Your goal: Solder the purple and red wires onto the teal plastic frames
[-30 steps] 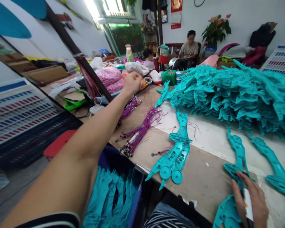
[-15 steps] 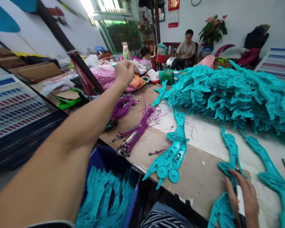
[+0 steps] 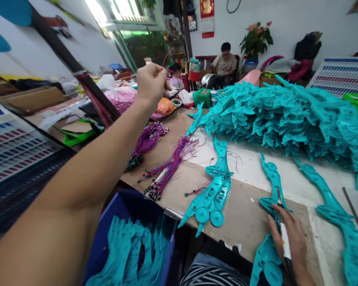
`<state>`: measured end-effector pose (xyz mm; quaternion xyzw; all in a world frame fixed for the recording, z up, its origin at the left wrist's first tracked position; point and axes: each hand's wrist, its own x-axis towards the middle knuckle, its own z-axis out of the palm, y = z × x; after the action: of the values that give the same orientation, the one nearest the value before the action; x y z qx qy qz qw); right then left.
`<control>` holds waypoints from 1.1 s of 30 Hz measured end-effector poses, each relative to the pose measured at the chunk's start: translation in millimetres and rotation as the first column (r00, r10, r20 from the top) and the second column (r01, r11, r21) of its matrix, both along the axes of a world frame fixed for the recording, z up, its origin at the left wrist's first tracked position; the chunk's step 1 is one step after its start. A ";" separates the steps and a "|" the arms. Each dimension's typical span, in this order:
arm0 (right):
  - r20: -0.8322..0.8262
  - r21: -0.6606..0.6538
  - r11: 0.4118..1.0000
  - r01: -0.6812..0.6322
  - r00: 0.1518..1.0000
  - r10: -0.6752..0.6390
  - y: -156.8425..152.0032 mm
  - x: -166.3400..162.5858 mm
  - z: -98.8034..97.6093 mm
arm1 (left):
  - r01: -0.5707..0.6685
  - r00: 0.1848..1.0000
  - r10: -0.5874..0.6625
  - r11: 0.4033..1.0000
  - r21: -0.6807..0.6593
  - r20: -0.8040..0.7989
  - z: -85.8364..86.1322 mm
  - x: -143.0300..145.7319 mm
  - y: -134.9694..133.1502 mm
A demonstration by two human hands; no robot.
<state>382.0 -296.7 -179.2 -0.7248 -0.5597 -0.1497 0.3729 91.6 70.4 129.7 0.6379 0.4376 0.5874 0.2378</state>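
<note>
My left hand (image 3: 152, 81) is raised over the far left of the table, its fingers closed in a pinch. A thin reddish line shows beside the fingertips; what they hold cannot be made out. My right hand (image 3: 292, 238) grips a soldering iron (image 3: 285, 240) with a white and black handle. Its thin tip points at a teal plastic part (image 3: 271, 178) lying under that hand. Left of it, more teal parts (image 3: 210, 194) lie together with thin wires across them. A bundle of purple and red wires (image 3: 174, 165) is spread on the table.
A large heap of teal parts (image 3: 286, 115) fills the back right. Another teal part (image 3: 328, 194) lies at right. A blue bin (image 3: 170, 246) with teal pieces stands below the table edge. A dark post (image 3: 65, 43) rises at left. A person (image 3: 226, 63) sits at the back.
The view has turned slightly right, so the scene sits further left. My left hand has risen a little, still pinched. My right hand stays at the same teal part with the soldering iron.
</note>
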 end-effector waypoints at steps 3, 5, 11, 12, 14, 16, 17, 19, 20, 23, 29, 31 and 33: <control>-0.013 0.019 0.999 0.037 0.999 -0.037 2.9 -3.8 10.3 | 0.050 0.998 -0.050 0.999 -0.013 -0.027 13.3 21.8 -48.5; -0.063 0.084 0.996 0.041 0.997 -0.035 5.7 -4.6 30.8 | 0.160 0.987 -0.160 0.987 -0.006 0.000 19.9 34.1 -78.5; -0.155 0.391 0.914 -0.107 0.971 0.180 22.9 -8.6 134.0 | 0.536 0.841 -0.527 0.843 -0.052 0.125 6.8 73.5 -151.7; -0.159 0.411 0.903 -0.122 0.966 0.203 27.7 -9.8 148.6 | 0.586 0.806 -0.569 0.806 -0.081 0.163 0.1 81.2 -162.3; -0.177 0.448 0.874 -0.190 0.939 0.295 38.4 -11.8 169.3 | 0.668 0.739 -0.627 0.730 -0.146 0.247 -15.6 96.5 -181.7; -0.238 0.452 0.853 -0.261 0.886 0.397 47.6 -13.3 177.6 | 0.730 0.680 -0.659 0.648 -0.216 0.321 -32.5 110.7 -198.4; -0.297 0.436 0.854 -0.283 0.851 0.433 50.4 -13.9 177.7 | 0.752 0.657 -0.666 0.608 -0.253 0.353 -41.0 116.9 -205.3; -0.460 0.395 0.872 -0.290 0.759 0.461 49.9 -14.7 172.1 | 0.780 0.625 -0.658 0.543 -0.311 0.421 -58.0 127.0 -216.0; -0.543 0.374 0.885 -0.278 0.707 0.452 46.1 -14.6 167.7 | 0.789 0.615 -0.643 0.517 -0.333 0.457 -66.4 130.9 -219.7; -0.709 0.324 0.915 -0.240 0.579 0.403 22.7 -9.2 154.8 | 0.808 0.589 -0.591 0.445 -0.386 0.552 -91.2 137.4 -225.7; -0.774 0.160 0.919 -0.360 0.533 0.344 -19.3 33.3 158.3 | 0.864 0.503 -0.512 0.259 -0.433 0.697 -134.9 126.5 -235.9; -0.687 0.071 0.940 -0.334 0.667 0.289 -11.4 50.5 163.0 | 0.863 0.487 -0.523 0.163 -0.478 0.700 -147.9 121.6 -242.8; -0.531 0.019 0.952 -0.304 0.804 0.268 11.3 64.4 162.1 | 0.837 0.481 -0.563 0.068 -0.543 0.672 -162.0 121.7 -249.8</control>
<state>446.4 -285.3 -17.1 -0.6571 -0.5431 0.1317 0.5058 213.3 -179.4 -32.4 0.4731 0.2477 0.1876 0.8244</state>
